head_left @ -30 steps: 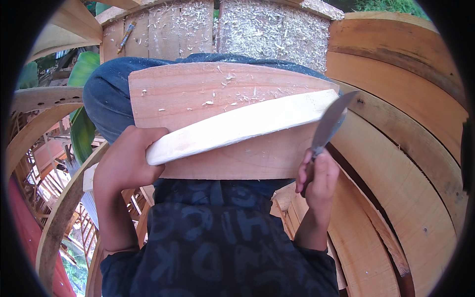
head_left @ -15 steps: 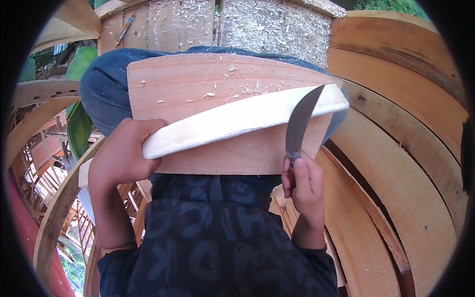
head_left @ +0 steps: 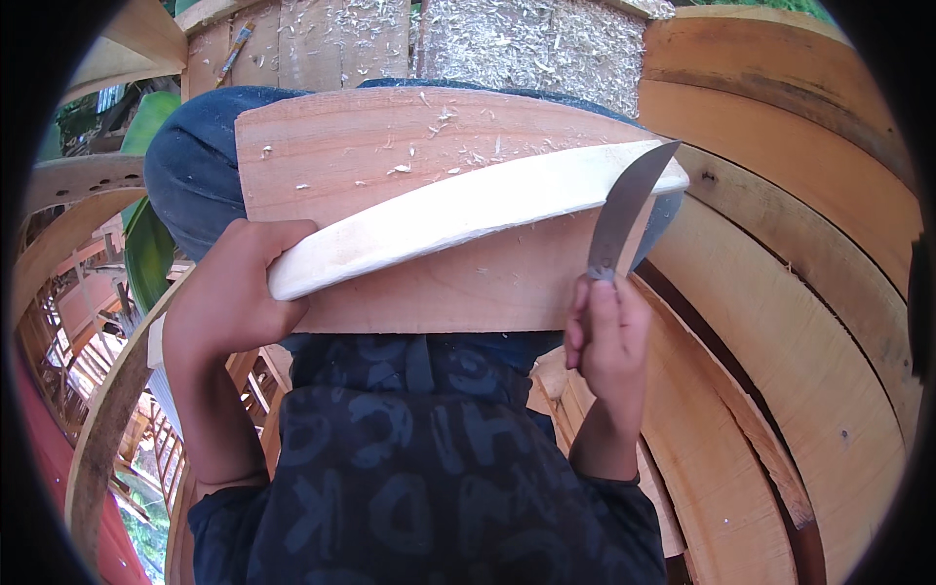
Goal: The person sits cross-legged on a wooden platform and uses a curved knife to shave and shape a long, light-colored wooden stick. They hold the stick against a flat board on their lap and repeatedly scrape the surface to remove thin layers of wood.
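Across my lap lies a flat wooden board [head_left: 390, 132] with small shavings on it. A pale, slightly curved piece of wood [head_left: 458, 210] rests slantwise over the board, its left end lower. My left hand [head_left: 249, 283] is closed around that left end; some of its fingers are hidden beneath. My right hand [head_left: 609, 327] grips the handle of a knife [head_left: 629, 210] with a broad, curved blade. The blade points up and to the right and overlaps the pale wood near its right end. Whether its edge touches the wood I cannot tell.
Curved plank walls [head_left: 780, 322] rise close on the right. Wood shavings [head_left: 526, 44] cover the planks ahead of my knees. A brush-like tool [head_left: 235, 51] lies at the far left on the planks. Curved wooden ribs [head_left: 107, 419] stand at the left.
The knife and my right hand have moved right and slightly up, toward the right end of the pale wood. My left hand keeps its hold; the view has shifted a little.
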Demonstrator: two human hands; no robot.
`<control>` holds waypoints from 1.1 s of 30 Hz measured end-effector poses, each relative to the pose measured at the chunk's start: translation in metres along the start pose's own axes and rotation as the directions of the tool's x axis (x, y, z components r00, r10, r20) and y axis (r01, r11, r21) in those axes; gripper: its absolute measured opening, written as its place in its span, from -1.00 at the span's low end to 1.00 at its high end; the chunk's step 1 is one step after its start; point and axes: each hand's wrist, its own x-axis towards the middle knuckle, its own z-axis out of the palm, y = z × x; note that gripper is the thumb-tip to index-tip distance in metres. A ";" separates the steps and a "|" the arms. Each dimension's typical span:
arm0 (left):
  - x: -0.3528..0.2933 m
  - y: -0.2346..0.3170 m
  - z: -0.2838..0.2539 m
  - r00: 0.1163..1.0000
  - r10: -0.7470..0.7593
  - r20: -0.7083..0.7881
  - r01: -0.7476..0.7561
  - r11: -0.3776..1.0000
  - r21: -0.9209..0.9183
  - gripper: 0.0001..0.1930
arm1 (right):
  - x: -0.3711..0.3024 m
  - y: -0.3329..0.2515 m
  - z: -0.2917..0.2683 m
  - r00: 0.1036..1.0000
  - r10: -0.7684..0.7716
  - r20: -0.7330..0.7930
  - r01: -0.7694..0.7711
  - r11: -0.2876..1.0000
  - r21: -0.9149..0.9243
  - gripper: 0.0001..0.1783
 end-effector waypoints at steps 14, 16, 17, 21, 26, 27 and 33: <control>-0.001 0.000 0.001 1.000 -0.002 0.014 0.001 1.000 0.005 -0.72 | 0.006 0.002 -0.001 0.990 -0.058 0.129 0.047 0.995 0.085 -0.65; -0.003 -0.002 0.001 1.000 -0.011 0.012 0.011 1.000 -0.004 -0.71 | 0.014 -0.004 -0.011 0.999 -0.001 -0.033 0.010 0.954 0.298 -0.70; 0.000 0.000 0.000 1.000 -0.006 0.012 0.006 1.000 0.005 -0.71 | 0.011 0.000 -0.006 0.997 -0.043 0.065 0.033 0.989 0.142 -0.67; 0.000 -0.008 0.007 0.998 0.053 -0.039 -0.053 0.999 0.000 -0.70 | -0.004 0.014 0.013 0.956 -0.078 0.281 0.130 0.977 -0.172 -0.61; -0.001 0.000 0.001 1.000 -0.006 0.006 0.006 1.000 0.000 -0.71 | 0.003 0.005 0.004 0.999 -0.004 -0.053 0.013 0.988 0.156 -0.67; -0.001 -0.001 0.000 1.000 -0.002 0.012 0.002 1.000 -0.002 -0.71 | 0.002 0.005 0.008 0.998 0.014 -0.059 -0.004 0.984 0.177 -0.68; -0.007 0.004 0.009 0.996 -0.039 -0.081 0.044 0.997 0.063 -0.75 | -0.003 0.009 -0.016 0.996 -0.072 -0.058 0.076 0.995 0.066 -0.78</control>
